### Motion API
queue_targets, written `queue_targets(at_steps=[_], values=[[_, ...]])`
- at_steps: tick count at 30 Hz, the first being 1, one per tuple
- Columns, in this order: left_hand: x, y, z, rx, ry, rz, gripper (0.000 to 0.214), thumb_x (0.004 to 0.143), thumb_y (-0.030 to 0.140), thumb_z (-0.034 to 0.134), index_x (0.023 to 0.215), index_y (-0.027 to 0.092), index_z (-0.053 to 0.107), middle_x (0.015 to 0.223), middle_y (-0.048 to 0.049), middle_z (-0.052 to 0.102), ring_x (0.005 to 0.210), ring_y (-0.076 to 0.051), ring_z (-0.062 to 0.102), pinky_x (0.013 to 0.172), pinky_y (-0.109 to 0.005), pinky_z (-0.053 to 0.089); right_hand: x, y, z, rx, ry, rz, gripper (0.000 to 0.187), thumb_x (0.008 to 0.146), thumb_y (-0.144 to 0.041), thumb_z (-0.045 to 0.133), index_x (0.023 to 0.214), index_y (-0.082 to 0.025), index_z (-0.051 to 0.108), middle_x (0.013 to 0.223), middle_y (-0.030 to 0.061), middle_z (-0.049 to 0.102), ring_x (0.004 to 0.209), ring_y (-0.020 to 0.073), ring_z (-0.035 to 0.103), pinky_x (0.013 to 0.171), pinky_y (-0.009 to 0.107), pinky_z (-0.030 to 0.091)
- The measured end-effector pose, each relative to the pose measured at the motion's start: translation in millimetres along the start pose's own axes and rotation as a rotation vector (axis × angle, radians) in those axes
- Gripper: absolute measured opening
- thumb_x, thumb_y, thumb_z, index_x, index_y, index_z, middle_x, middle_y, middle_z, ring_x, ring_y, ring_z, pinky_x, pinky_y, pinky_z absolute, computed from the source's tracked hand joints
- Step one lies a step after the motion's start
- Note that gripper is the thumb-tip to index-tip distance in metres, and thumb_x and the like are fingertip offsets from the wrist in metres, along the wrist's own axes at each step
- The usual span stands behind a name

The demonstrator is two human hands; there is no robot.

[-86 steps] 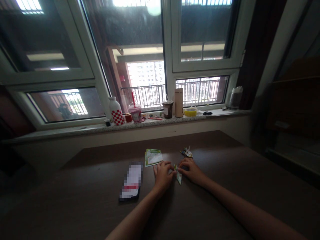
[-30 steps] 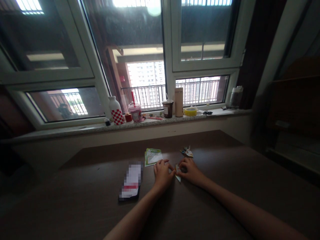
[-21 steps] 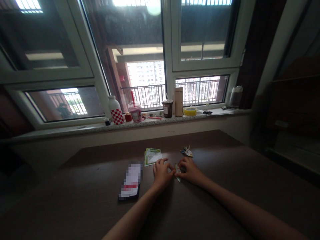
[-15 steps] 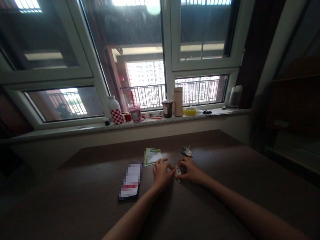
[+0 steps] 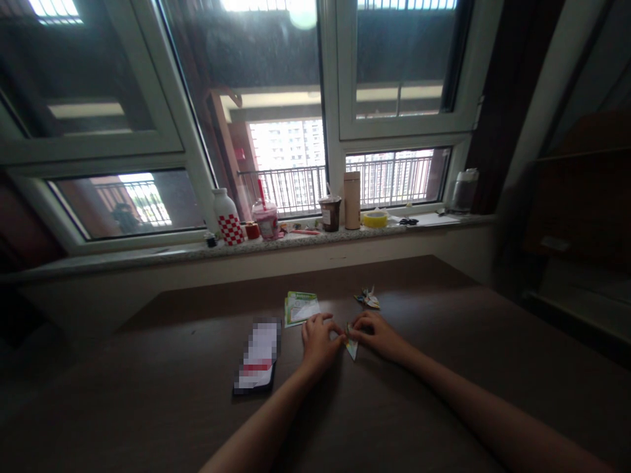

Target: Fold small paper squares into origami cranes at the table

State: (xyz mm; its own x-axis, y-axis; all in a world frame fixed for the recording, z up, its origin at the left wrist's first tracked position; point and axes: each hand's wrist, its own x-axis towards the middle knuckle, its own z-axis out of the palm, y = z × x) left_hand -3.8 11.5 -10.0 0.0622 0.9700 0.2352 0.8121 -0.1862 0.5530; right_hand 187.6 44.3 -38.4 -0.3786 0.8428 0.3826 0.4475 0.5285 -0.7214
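Folded paper (image 5: 351, 349) sits on the brown table (image 5: 197, 355), between the two hands, narrow point toward the wearer. Small, pale, some green and yellow print; upper part partly hidden by fingers.

Left hand (image 5: 319, 340): thumb and index tips close together on the paper's left edge, pinching it. Other fingers bent, reaching forward beside the near edge of the printed sheets (image 5: 300, 307); can't tell if they touch.

Right hand (image 5: 375, 333): thumb and index pinch the paper's upper right side. Remaining fingers curled in, tips not readable at this size.

Printed sheets are green and white, overlapping, flat, just beyond the left hand. Phone (image 5: 256, 358) lies face up left of the left hand, screen pixelated, well apart from the paper. Spiky paper piece (image 5: 368, 298) sits just beyond the right hand.

Behind the table, granite sill (image 5: 167, 257) under the window. On it, left to right: red-checked bottle (image 5: 229, 220), pink cup (image 5: 266, 220) with red straw (image 5: 261, 189), dark cup (image 5: 330, 213), tan flask (image 5: 351, 200), yellow tape roll (image 5: 375, 220), clear jug (image 5: 465, 190).
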Motion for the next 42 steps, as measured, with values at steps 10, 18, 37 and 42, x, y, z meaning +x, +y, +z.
queue_targets(at_steps=[10,18,37,42], values=[[1.1,-0.1,1.3,-0.027,-0.060,0.030,0.006,0.077,0.031,0.069,0.076,0.030,0.075,0.133,0.0007,0.059,0.133,-0.028,0.036,0.114,-0.053,0.017,6.2,-9.2,-4.0,0.027,0.105,-0.082,0.011,0.079,-0.029,0.068,0.085,-0.021,0.073,0.094,0.0065,0.066,0.098,0.0224,0.059,0.092,0.036,0.044],[1.2,0.9,1.1,-0.018,-0.079,0.032,0.006,0.076,0.031,0.069,0.078,0.030,0.075,0.133,0.0009,0.058,0.135,-0.029,0.034,0.115,-0.056,0.014,7.6,-9.4,-0.9,0.023,0.093,-0.073,0.006,0.079,-0.025,0.064,0.077,-0.020,0.067,0.091,0.0047,0.065,0.095,0.0215,0.058,0.091,0.035,0.043],[-0.9,3.6,-3.2,-0.055,-0.022,0.021,0.010,0.080,0.034,0.067,0.084,0.031,0.075,0.130,-0.0005,0.060,0.131,-0.026,0.041,0.114,-0.049,0.020,7.0,4.0,1.5,0.002,0.065,-0.058,0.022,0.084,-0.039,0.064,0.076,-0.019,0.070,0.095,0.0074,0.068,0.100,0.0230,0.059,0.095,0.039,0.042],[-0.9,6.6,-5.6,-0.049,-0.031,0.002,0.008,0.080,0.032,0.068,0.082,0.031,0.076,0.131,0.0005,0.061,0.130,-0.026,0.041,0.115,-0.050,0.019,7.2,5.4,1.0,0.002,0.035,-0.055,0.021,0.083,-0.040,0.066,0.077,-0.020,0.071,0.096,0.0073,0.068,0.101,0.0234,0.058,0.096,0.040,0.042]])
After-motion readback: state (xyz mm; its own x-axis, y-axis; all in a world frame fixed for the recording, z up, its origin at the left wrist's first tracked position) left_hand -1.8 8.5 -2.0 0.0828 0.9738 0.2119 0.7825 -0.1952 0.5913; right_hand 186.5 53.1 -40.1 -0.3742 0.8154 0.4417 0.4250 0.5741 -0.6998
